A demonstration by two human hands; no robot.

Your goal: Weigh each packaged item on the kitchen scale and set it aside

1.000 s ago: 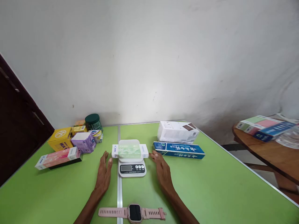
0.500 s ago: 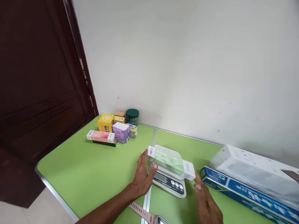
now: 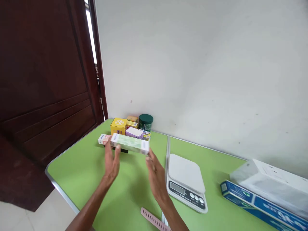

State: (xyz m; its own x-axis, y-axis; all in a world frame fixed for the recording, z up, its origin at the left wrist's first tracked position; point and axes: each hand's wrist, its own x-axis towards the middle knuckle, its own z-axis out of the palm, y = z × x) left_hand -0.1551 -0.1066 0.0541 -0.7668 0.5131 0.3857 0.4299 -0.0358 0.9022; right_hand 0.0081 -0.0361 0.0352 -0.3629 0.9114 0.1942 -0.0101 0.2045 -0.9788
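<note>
A long white-and-green box (image 3: 130, 144) hangs in the air above the green table (image 3: 79, 165), held by its two ends. My left hand (image 3: 111, 163) presses its left end and my right hand (image 3: 155, 173) presses its right end, fingers stretched. Just behind the box lie a pink-and-white box (image 3: 104, 139), a purple box (image 3: 134, 132), a yellow box (image 3: 118, 126) and a dark green jar (image 3: 145, 122). The white kitchen scale (image 3: 185, 179) stands to the right of my right hand with nothing on its platform.
A blue long box (image 3: 262, 205) and a big white box (image 3: 274, 184) lie at the right edge. A pink watch strap (image 3: 154, 219) lies at the near edge by my right forearm. A dark wooden door (image 3: 45, 80) stands left of the table, a white wall behind.
Both hands lifted the white-and-green box off the scale and carried it left toward the group of boxes. The view swung left and the scale platform is now bare.
</note>
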